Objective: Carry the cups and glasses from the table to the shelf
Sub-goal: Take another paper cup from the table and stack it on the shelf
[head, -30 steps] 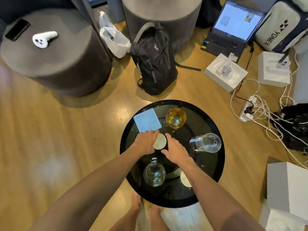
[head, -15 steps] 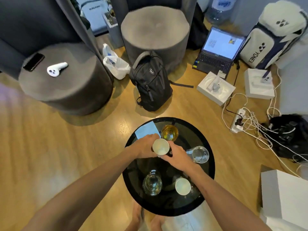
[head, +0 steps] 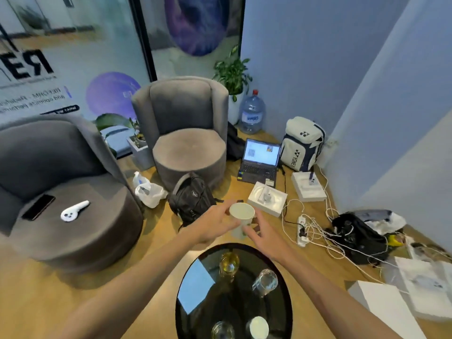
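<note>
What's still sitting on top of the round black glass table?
On the round black glass table: an amber glass, two clear glasses, a white paper cup and a pale blue paper sheet. The table's near edge is out of frame.

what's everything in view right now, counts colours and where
paper cup: 1, white, lifted above the far edge of the table, held in both hands
second paper cup: 1, white, near edge of the table
amber glass: 1, yellow, far side of the table
clear glasses: 2, right side and near edge of the table
table: 1, round, black, glossy
armchairs: 2, grey, beyond the table
backpack: 1, black, on the floor by the middle chair
laptop: 1, open, on the floor
sports bag: 1, white, by the wall
water bottle: 1, blue, in the corner
left hand: grips the cup's left side
right hand: fingers on the cup's right side
</note>
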